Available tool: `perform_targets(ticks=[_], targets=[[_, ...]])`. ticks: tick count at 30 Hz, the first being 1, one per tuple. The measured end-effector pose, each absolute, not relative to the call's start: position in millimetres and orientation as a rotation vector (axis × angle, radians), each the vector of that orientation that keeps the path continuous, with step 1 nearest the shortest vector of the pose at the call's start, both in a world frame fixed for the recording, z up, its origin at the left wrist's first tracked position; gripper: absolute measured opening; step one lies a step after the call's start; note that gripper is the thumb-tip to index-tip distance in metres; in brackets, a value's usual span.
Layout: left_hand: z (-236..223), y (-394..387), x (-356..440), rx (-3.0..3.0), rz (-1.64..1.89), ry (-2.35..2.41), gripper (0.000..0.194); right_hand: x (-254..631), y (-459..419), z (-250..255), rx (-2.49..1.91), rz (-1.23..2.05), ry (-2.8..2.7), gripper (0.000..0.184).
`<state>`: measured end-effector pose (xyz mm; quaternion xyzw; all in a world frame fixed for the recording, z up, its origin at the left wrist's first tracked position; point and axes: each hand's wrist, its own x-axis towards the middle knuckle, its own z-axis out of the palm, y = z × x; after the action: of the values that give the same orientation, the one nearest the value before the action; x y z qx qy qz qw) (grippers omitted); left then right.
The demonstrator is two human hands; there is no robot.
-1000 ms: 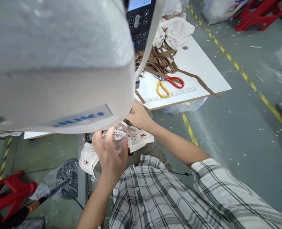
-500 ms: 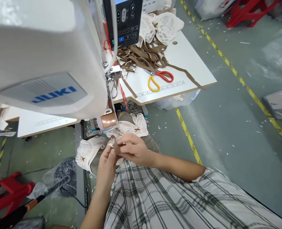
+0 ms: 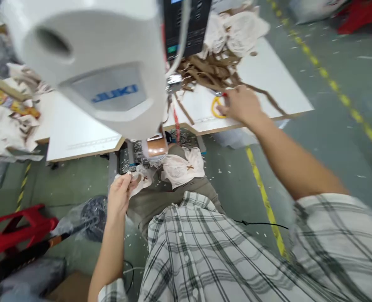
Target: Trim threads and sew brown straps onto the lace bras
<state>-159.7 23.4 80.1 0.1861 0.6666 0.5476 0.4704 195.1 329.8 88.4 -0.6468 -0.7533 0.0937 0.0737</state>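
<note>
A white lace bra with small brown bows (image 3: 186, 167) lies over my lap, below the sewing machine head. My left hand (image 3: 119, 193) pinches the bra's left end between thumb and fingers and holds it up over my left thigh. On the right part of the white table my right hand (image 3: 240, 102) has its fingers closed over the red handle of a pair of scissors. The yellow handle loop (image 3: 215, 108) shows beside the fingertips; the rest of the scissors is mostly hidden. Motion blurs the picture somewhat.
The white JUKI sewing machine (image 3: 110, 75) fills the upper middle, its dark control panel (image 3: 186, 29) beside it. Brown straps (image 3: 211, 69) and white lace bras (image 3: 244, 31) are piled behind the scissors. More white pieces (image 3: 6, 126) lie far left; a red stool (image 3: 19, 228) stands below.
My hands were together over my lap at a brown strap end. Since then the right has moved up and right to the scissors, and the left has shifted left with the bra.
</note>
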Motion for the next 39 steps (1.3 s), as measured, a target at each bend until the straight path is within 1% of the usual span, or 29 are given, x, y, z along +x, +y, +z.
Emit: perform_targets(ticks=[2, 3, 6, 8, 13, 16, 18, 21, 23, 26, 28, 33, 39], targets=[[75, 23, -151, 0.353, 1.382, 1.602, 0.045, 194, 328, 89, -2.004, 0.24, -2.286, 0.056], [73, 23, -147, 0.299, 1.403, 1.565, 0.046, 193, 325, 88, -2.03, 0.222, -2.281, 0.059], [73, 19, -138, 0.253, 1.463, 1.475, 0.041, 191, 312, 87, -2.108, 0.169, -2.25, 0.073], [75, 16, -135, 0.263, 1.482, 1.454, 0.038, 190, 306, 87, -2.144, 0.128, -2.237, 0.079], [78, 14, -131, 0.228, 1.472, 1.434, 0.037, 201, 291, 91, -2.11, 0.069, -2.15, 0.098], [78, 15, -126, 0.208, 1.475, 1.43, 0.035, 221, 271, 98, -2.06, 0.118, -2.175, 0.103], [79, 16, -122, 0.18, 1.473, 1.411, 0.033, 236, 247, 102, -1.978, 0.148, -2.247, 0.1], [80, 18, -112, 0.116, 1.481, 1.361, 0.033, 246, 197, 103, -1.747, 0.25, -2.302, 0.078], [80, 21, -105, 0.081, 1.494, 1.334, 0.032, 237, 158, 100, -1.54, 0.441, -2.348, 0.068], [82, 26, -92, 0.072, 1.509, 1.327, 0.029, 199, 110, 92, -1.226, 0.735, -2.465, 0.069], [84, 28, -85, 0.099, 1.526, 1.347, 0.027, 170, 93, 87, -1.077, 0.862, -2.473, 0.073], [90, 27, -73, 0.257, 1.511, 1.442, 0.025, 126, 89, 83, -0.944, 0.899, -2.383, 0.074], [94, 24, -71, 0.383, 1.517, 1.544, 0.019, 121, 93, 81, -0.884, 0.917, -2.379, 0.075]])
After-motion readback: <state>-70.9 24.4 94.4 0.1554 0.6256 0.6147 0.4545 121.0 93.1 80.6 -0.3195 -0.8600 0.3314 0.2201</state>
